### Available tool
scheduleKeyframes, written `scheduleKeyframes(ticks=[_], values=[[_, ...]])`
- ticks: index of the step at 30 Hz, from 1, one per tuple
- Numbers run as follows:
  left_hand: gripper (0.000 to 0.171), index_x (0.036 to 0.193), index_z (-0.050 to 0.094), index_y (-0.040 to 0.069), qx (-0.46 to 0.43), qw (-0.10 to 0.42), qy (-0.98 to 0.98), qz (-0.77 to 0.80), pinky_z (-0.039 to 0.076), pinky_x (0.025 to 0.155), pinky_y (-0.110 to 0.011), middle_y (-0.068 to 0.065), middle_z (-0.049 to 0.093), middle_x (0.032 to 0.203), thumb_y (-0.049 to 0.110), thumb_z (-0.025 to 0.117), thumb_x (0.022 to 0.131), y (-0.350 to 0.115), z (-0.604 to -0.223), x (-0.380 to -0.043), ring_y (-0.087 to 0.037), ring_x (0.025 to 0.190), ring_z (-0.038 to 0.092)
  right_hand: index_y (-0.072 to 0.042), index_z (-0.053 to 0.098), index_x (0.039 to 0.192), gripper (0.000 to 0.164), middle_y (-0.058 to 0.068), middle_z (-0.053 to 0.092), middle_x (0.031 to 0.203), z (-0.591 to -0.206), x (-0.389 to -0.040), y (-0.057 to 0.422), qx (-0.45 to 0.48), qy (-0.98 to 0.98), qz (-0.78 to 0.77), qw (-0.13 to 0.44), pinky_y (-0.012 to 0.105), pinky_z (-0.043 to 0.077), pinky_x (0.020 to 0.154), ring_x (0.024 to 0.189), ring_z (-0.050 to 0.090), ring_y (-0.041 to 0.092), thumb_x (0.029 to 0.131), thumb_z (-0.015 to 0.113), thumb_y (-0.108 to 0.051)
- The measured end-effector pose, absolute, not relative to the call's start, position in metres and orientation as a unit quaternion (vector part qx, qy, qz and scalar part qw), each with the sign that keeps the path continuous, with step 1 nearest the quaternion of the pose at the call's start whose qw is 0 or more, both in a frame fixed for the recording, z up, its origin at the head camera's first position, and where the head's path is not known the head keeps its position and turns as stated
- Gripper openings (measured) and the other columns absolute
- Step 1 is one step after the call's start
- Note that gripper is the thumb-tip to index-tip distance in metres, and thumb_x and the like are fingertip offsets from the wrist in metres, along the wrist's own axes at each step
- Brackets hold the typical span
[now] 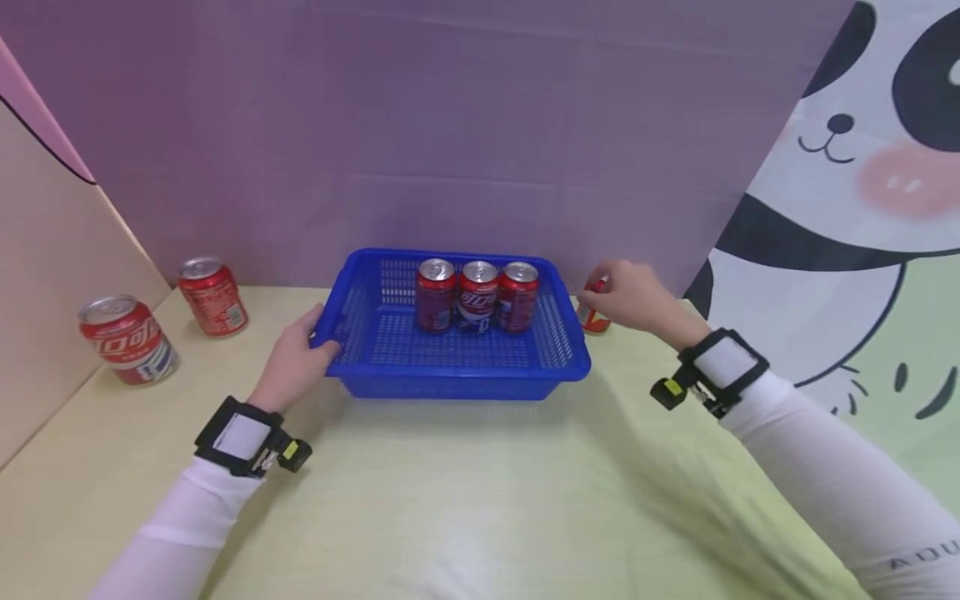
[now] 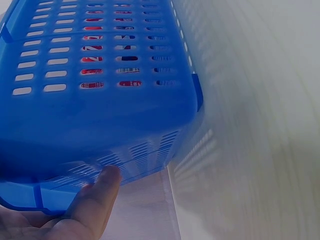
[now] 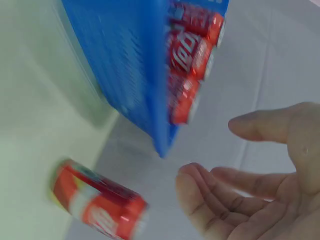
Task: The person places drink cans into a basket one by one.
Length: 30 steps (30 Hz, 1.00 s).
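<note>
A blue plastic basket [image 1: 457, 372] stands mid-table, with three red soda cans [image 1: 477, 298] upright in a row along its right half. My left hand [image 1: 294, 360] grips the basket's left rim, thumb over the edge and fingers on the outside, as the left wrist view shows. Just right of the basket, another red can [image 3: 102, 202] stands on the table. Beside that can is my right hand [image 1: 636, 297], which partly covers it in the head view. In the right wrist view, the right thumb and fingers are apart with nothing between them.
Two more red cans, one farther back [image 1: 213, 298] and one nearer [image 1: 129, 342], stand on the left side of the table. A purple cloth wall [image 1: 465, 125] rises behind the basket. At the right hangs a panda-print cloth [image 1: 817, 225].
</note>
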<state>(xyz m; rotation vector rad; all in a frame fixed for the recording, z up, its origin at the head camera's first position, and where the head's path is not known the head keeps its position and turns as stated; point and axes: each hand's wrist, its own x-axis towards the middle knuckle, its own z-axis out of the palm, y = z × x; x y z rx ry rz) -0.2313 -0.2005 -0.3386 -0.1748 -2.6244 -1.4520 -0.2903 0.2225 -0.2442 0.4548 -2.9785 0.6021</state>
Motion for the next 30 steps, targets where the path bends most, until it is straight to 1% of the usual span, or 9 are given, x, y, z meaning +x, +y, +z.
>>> scheduleKeyframes(ticks=[3,6,12,14,17,19,22,26,30], values=[[0.067,0.151,0.014,-0.012,-0.056,0.071,-0.871,-0.482,0.035,0.105,-0.057,-0.036,0.027,0.149,0.001,0.049,0.095,-0.202,-0.34,-0.23,-0.045,0.129,0.041,0.001,0.068,0.104,0.028,0.01,0.068,0.077,-0.261,-0.285,0.226,0.137,-0.965,0.224,0.007,0.032,0.055,0.055,0.062,0.064,0.022,0.093,0.064,-0.024],[0.067,0.15,0.015,-0.013,-0.056,0.075,-0.872,-0.48,0.033,0.107,-0.057,-0.037,0.028,0.148,0.001,0.05,0.094,-0.203,-0.341,-0.23,-0.046,0.131,0.039,0.002,0.066,0.107,0.029,0.008,0.067,0.073,-0.275,-0.282,0.227,0.123,-0.959,0.256,-0.014,0.032,0.055,0.054,0.059,0.064,0.021,0.093,0.064,-0.023],[0.068,0.15,0.016,-0.013,-0.054,0.08,-0.873,-0.478,0.033,0.107,-0.056,-0.037,0.031,0.147,0.001,0.051,0.093,-0.202,-0.343,-0.232,-0.046,0.13,0.04,0.008,0.054,0.127,0.045,0.015,0.067,0.079,-0.296,-0.277,0.228,0.085,-0.944,0.317,-0.045,0.035,0.057,0.056,0.061,0.065,0.027,0.096,0.062,-0.025],[0.068,0.151,0.016,-0.012,-0.054,0.078,-0.874,-0.477,0.033,0.107,-0.056,-0.037,0.031,0.147,0.002,0.051,0.094,-0.201,-0.342,-0.232,-0.046,0.13,0.04,0.007,0.049,0.132,0.051,0.016,0.066,0.08,-0.302,-0.274,0.227,0.075,-0.94,0.331,-0.047,0.038,0.057,0.057,0.061,0.064,0.028,0.097,0.061,-0.028],[0.068,0.151,0.015,-0.011,-0.053,0.075,-0.872,-0.481,0.034,0.106,-0.056,-0.036,0.03,0.147,0.002,0.051,0.094,-0.201,-0.341,-0.232,-0.045,0.13,0.04,0.006,0.043,0.138,0.059,0.015,0.065,0.081,-0.309,-0.271,0.223,0.069,-0.939,0.335,-0.04,0.037,0.056,0.055,0.058,0.062,0.025,0.096,0.063,-0.031],[0.068,0.151,0.015,-0.01,-0.053,0.074,-0.87,-0.484,0.034,0.106,-0.056,-0.036,0.03,0.148,0.002,0.051,0.094,-0.201,-0.341,-0.232,-0.045,0.13,0.041,0.006,0.04,0.141,0.062,0.017,0.065,0.084,-0.313,-0.269,0.219,0.068,-0.937,0.34,-0.031,0.034,0.054,0.052,0.058,0.061,0.023,0.095,0.064,-0.03],[0.068,0.151,0.016,-0.01,-0.052,0.074,-0.869,-0.486,0.033,0.107,-0.056,-0.035,0.03,0.148,0.002,0.051,0.094,-0.201,-0.341,-0.233,-0.045,0.13,0.04,0.009,0.035,0.144,0.064,0.025,0.066,0.098,-0.319,-0.268,0.214,0.069,-0.933,0.353,-0.015,0.032,0.054,0.052,0.067,0.065,0.026,0.095,0.063,-0.022],[0.068,0.151,0.016,-0.011,-0.052,0.075,-0.871,-0.483,0.033,0.107,-0.056,-0.036,0.03,0.148,0.002,0.051,0.094,-0.202,-0.342,-0.234,-0.045,0.13,0.04,0.012,0.034,0.144,0.062,0.032,0.059,0.12,-0.326,-0.268,0.208,0.069,-0.926,0.37,0.009,0.044,0.059,0.073,0.092,0.066,0.037,0.093,0.06,-0.014],[0.068,0.151,0.016,-0.011,-0.05,0.074,-0.872,-0.482,0.034,0.106,-0.056,-0.036,0.03,0.148,0.002,0.051,0.094,-0.201,-0.341,-0.233,-0.046,0.13,0.041,0.012,0.033,0.146,0.061,0.031,0.058,0.124,-0.329,-0.267,0.203,0.065,-0.917,0.393,0.007,0.052,0.052,0.088,0.102,0.064,0.041,0.094,0.056,-0.009]])
